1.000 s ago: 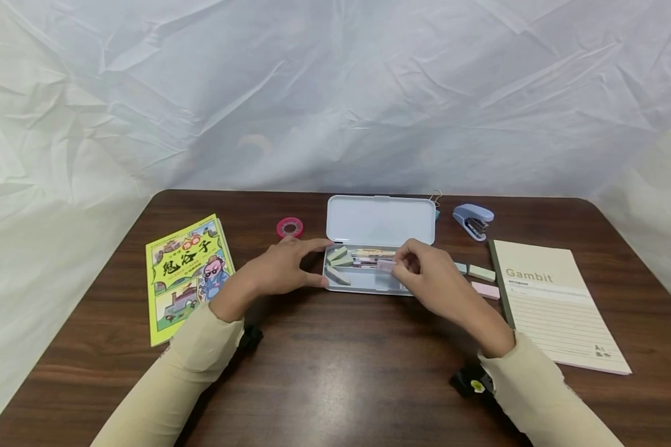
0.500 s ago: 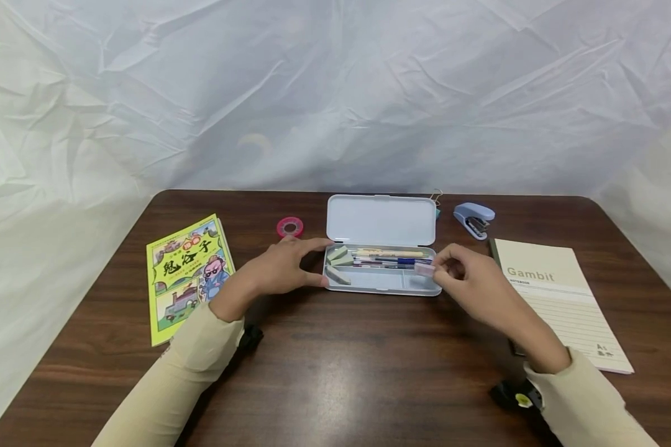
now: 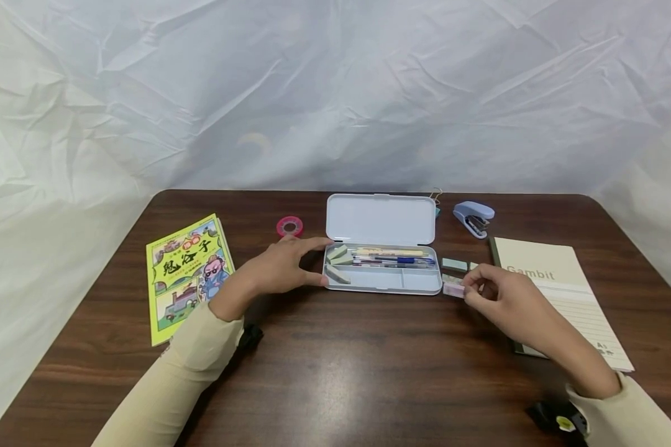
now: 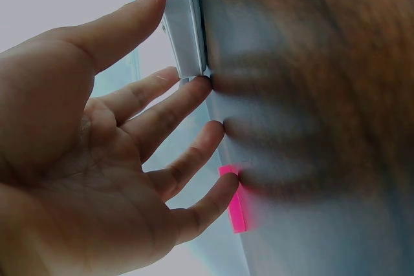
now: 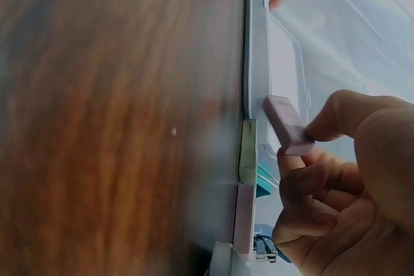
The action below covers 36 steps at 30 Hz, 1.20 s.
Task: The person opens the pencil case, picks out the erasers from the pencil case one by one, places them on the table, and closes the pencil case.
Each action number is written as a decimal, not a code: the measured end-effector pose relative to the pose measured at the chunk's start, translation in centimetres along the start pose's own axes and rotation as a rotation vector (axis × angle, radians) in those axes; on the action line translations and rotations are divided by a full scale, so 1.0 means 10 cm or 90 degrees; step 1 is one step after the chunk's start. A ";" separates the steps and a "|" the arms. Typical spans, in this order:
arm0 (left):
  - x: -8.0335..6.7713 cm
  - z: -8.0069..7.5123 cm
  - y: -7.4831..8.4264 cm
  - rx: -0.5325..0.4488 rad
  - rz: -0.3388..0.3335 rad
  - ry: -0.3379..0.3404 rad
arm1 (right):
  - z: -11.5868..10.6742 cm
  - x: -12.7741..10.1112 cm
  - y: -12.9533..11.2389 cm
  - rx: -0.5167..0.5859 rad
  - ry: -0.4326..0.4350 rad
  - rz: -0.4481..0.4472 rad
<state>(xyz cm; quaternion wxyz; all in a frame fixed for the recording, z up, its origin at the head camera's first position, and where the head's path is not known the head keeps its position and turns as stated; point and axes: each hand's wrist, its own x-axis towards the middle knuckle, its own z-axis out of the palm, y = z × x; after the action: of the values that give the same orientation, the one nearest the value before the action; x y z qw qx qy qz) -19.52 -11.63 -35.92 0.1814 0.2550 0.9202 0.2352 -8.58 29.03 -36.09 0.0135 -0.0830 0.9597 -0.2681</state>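
Note:
An open white pencil case (image 3: 369, 287) lies mid-table, its lid tipped back. Inside are several pens (image 3: 394, 262) in the rear section and pale green wedge-like erasers (image 3: 340, 256) at the left end. My left hand (image 3: 282, 267) touches the left end of the case, thumb at the front corner and fingers spread towards the back. Between thumb and fingertips my right hand (image 3: 506, 301) pinches a small pink eraser (image 5: 284, 124), just off the right end of the case. A blue-green eraser (image 3: 454, 264) lies beside that end. Other erasers there are partly hidden by the right hand.
A yellow comic book (image 3: 190, 273) lies at left. A pink-red tape roll (image 3: 289, 226) sits behind the left hand. Back right are a blue stapler (image 3: 474, 217) and a binder clip (image 3: 437, 211). A Gambit notebook (image 3: 570, 298) lies partly under the right forearm.
My right hand has moved right with the pink eraser, from over the front section of the case to beyond its right end. My left hand has stayed at the case.

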 end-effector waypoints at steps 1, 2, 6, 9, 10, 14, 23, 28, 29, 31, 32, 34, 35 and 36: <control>0.01 0.01 -0.03 0.001 0.003 0.001 | 0.00 0.00 0.01 -0.002 -0.007 -0.005; 0.03 0.02 -0.07 0.003 0.007 0.003 | 0.00 0.00 0.02 -0.005 -0.013 -0.011; 0.14 0.10 -0.25 0.000 0.010 0.010 | 0.02 0.00 0.05 -0.024 -0.031 -0.037; 0.17 0.14 -0.31 0.006 0.017 0.018 | 0.02 0.01 0.06 -0.039 -0.039 -0.043; 0.17 0.13 -0.29 0.009 0.018 0.015 | 0.02 0.00 0.06 -0.042 -0.041 -0.042; 0.10 0.08 -0.20 0.012 0.021 0.012 | 0.03 0.00 0.07 -0.045 -0.042 -0.045; 0.12 0.10 -0.24 0.007 0.014 0.013 | 0.02 -0.02 0.04 -0.029 -0.029 -0.053; 0.05 0.04 -0.12 -0.001 0.004 0.009 | 0.04 -0.04 0.02 0.002 -0.032 -0.055; 0.02 0.02 -0.06 0.001 0.001 0.003 | 0.04 -0.04 0.02 0.004 -0.034 -0.053; -0.03 -0.02 0.01 0.000 -0.002 -0.001 | 0.04 -0.04 0.02 0.007 -0.039 -0.051; -0.06 -0.04 0.06 0.002 -0.003 -0.007 | 0.04 -0.05 0.02 0.006 -0.042 -0.050; -0.04 -0.02 0.02 0.002 -0.002 -0.002 | 0.05 -0.05 0.02 0.002 -0.047 -0.048; -0.01 0.01 -0.03 0.002 0.001 0.003 | 0.05 -0.05 0.02 -0.001 -0.049 -0.048; 0.01 0.02 -0.06 0.004 0.006 0.005 | 0.05 -0.05 0.03 -0.003 -0.051 -0.047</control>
<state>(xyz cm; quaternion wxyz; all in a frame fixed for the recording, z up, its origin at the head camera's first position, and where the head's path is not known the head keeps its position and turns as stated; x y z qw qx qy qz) -19.76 -11.97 -36.48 0.1760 0.2587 0.9206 0.2338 -8.09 29.08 -36.65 0.0416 -0.1294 0.9553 -0.2625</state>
